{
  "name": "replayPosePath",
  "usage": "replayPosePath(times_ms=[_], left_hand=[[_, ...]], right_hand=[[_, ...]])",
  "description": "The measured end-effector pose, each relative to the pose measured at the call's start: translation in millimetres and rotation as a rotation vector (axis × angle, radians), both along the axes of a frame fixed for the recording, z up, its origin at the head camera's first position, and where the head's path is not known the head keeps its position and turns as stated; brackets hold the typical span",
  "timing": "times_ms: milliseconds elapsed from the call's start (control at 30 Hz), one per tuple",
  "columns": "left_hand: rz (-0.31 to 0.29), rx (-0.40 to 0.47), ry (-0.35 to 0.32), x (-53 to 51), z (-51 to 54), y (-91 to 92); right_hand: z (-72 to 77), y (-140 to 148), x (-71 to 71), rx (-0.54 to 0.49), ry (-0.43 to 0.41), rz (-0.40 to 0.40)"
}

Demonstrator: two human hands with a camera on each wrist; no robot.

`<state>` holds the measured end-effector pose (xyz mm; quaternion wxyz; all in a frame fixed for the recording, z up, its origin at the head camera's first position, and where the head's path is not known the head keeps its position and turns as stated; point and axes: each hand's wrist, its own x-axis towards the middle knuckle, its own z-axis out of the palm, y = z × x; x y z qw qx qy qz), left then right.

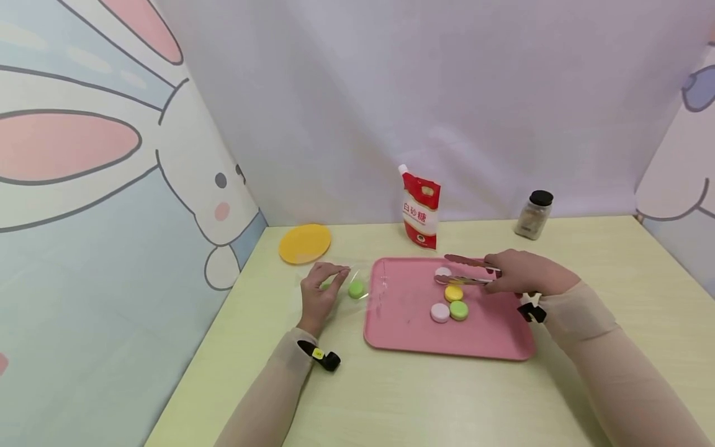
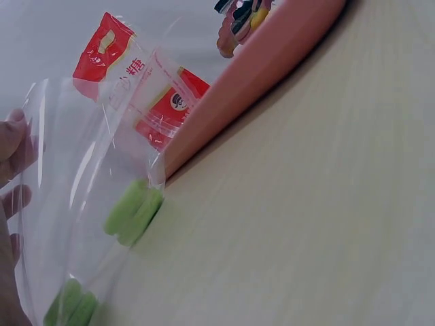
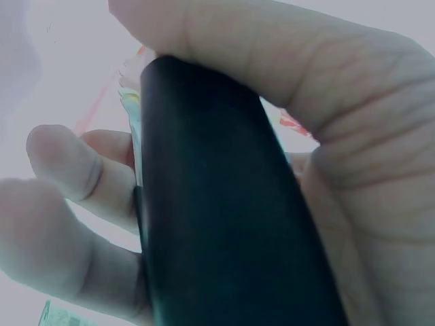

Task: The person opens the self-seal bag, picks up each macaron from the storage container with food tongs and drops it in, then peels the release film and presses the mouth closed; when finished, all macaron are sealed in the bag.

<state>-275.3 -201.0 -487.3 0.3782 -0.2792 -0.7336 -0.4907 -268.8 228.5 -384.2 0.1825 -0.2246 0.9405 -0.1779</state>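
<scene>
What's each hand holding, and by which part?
Left hand: clear plastic bag, pinched at an edge. Right hand: serving tongs, gripped by the black handle.

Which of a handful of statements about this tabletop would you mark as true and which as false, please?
1. The right hand holds tongs over the tray. True.
2. The left hand holds a clear bag. True.
3. Every macaron on the tray is green. False: a yellow macaron and pale pink macarons show there too.
4. Two green macarons show through the clear bag. True.
5. A red pouch lies flat on the tray. False: the red pouch stands on the table behind the tray.
6. The jar has a white lid. False: the jar has a black lid.
</scene>
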Motion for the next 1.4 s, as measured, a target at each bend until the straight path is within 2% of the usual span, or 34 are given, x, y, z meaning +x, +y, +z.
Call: replayPosePath(times_ms=[367,600,867,1167,1400], left_hand=[[0.007,-0.015,-0.016,0.0,-3.1,-1.0],[0.005,-0.023,-0.006,-1.2,-4.3,-2.7],[0.000,-0.024,-0.007,-1.1,-2.4,-1.1],[-0.002,-0.026,-0.016,0.6,-5.2,-2.1],[-0.008,-0.029,-0.017,-0.3,-3.2,-1.3]], right_hand=[[-6.1,2.2,-2.2,0.013,-0.010,-0.001],[-7.4,0.5,-2.1,0.061,0.015,0.010],[-8.7,-1.8,-2.4,0.090,-0.032,-0.010],[-12.1,-3.8,-1.2,0.057,-0.069,0.000],[-15.0,1.0,-6.4,0.010,-0.041,0.033]])
